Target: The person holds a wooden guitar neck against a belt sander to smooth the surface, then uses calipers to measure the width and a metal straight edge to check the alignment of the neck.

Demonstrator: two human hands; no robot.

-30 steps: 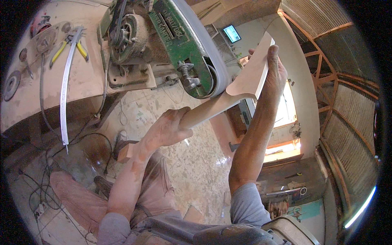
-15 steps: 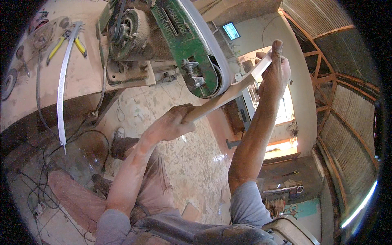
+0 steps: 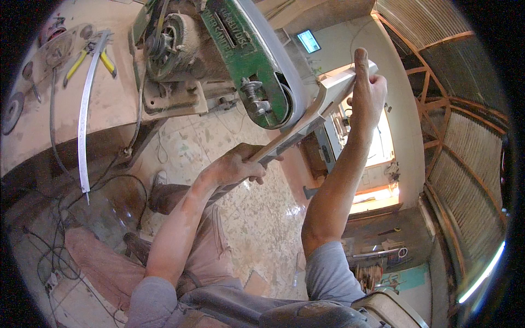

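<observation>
A long pale wooden piece, shaped like a guitar neck with a thicker, curved far end, slants up to the right below the belt sander. Its middle lies against or very close to the rounded end of the sanding belt. My left hand is wrapped round the near lower end. At the far upper end, my right hand grips the wood with the thumb pointing up along it. The green sander is dusty, with a spring and bolt on its side. A darker face shows along the wood's lower side.
On the dusty bench at left lie a metal ruler and yellow-handled pliers. Cables trail over the floor below. A pulley wheel sits beside the sander. A lit screen is at the back.
The wooden piece has rolled about its length, showing its curved thick end and darker side. My right hand has shifted slightly left and turned; my left hand has rotated with the wood.
</observation>
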